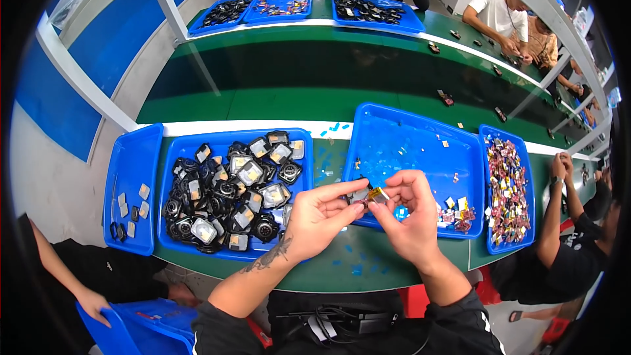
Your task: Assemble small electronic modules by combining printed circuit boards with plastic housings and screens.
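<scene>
Above the near edge of the green bench, my two hands meet over one small opened piece. My left hand (pixel 318 218) is closed on a dark smartwatch case (pixel 358 194), its thumb and fingertips pinching the sides; much of the case is hidden. My right hand (pixel 413 220) pinches a small silver battery with yellow tape (pixel 377 195) at the case's right side. Whether the battery is still attached to the case I cannot tell. To the left, a blue tray (pixel 303 139) holds a heap of black watch cases (pixel 227 187). Behind my hands lies a larger blue tray (pixel 420 118) with loose batteries (pixel 457 215).
At the right stands a narrow blue tray (pixel 490 248) full of small battery parts (pixel 507 190). A blue tray (pixel 137 141) at far left holds several flat pieces. Beyond runs a green conveyor (pixel 276 69) with scattered parts; other people work along it. Another person's hand (pixel 94 307) grips a blue bin (pixel 144 329).
</scene>
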A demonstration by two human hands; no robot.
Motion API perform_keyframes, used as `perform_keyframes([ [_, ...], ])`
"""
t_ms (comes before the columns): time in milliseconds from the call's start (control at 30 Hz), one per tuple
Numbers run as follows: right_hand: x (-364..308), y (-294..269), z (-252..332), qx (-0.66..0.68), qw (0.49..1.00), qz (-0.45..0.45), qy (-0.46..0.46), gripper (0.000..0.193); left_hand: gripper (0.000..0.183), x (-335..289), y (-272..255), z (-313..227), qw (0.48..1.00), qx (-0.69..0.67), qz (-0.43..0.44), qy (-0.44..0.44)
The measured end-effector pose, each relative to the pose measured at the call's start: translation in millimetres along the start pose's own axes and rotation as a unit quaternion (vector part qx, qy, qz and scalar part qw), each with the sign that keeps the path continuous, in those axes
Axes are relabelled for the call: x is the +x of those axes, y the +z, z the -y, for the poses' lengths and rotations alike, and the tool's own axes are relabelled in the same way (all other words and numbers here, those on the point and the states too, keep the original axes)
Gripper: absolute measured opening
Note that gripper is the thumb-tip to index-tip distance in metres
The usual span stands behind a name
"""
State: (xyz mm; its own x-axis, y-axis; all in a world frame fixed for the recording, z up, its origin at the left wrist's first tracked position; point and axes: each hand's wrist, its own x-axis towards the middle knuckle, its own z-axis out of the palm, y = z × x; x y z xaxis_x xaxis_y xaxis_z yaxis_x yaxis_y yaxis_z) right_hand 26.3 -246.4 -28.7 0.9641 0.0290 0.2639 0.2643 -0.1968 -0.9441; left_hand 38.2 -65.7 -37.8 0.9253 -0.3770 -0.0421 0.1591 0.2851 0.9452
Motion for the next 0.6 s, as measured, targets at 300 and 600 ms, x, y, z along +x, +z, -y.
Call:
perform_keyframes([
  [300,3.6,-6.8,9.3,0.076,0.993,0.050,0.079,0.041,0.038,-3.3,7.5,-1.7,0.998,0.024,-0.013,0.054],
  [600,3.6,-4.9,5.5,-0.038,0.997,0.056,0.043,0.044,0.040,-3.3,4.8,5.4,0.998,0.019,0.011,0.061],
])
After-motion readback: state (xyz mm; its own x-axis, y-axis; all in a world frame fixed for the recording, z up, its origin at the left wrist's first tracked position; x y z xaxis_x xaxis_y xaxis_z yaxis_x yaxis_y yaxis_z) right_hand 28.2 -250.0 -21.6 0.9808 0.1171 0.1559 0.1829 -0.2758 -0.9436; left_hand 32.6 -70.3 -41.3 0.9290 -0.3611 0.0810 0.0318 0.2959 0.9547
